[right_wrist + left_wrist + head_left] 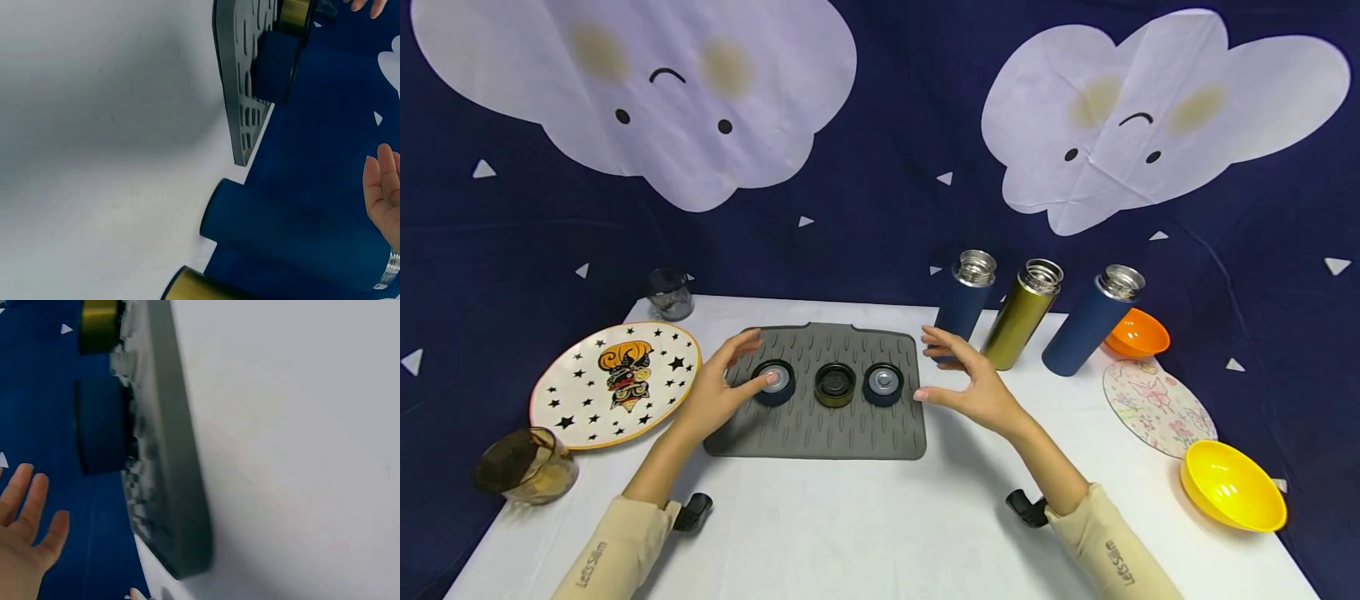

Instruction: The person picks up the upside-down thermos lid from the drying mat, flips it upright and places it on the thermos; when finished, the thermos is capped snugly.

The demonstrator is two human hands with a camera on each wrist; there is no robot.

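Farthest left of your fingers, and closer to you than they are, stands an amber glass (546,479). Just left of your left fingers lies a star-printed plate (580,408); beyond it and past the fingertips stands a smoky glass (672,300). Your left hand (718,396) hovers, fingers gently bent, thumb spread from them. In front of that thumb's tip is the left navy lid (784,395), apart from your hand in the left wrist view. It sits on the grey mat (835,442), which stretches between your hands. The olive lid (835,385) rests midway between your two thumbs, and the right navy lid (883,385) just left of your right thumb.

Your right hand (977,387) also hovers, its thumb spread from its fingers. Those fingers partly hide the left navy bottle (964,300). Right of them stand the olive bottle (1022,321) and right navy bottle (1086,325), then an orange bowl (1138,333), a floral disc (1157,404) and, farthest right and nearer you, a yellow bowl (1232,487).
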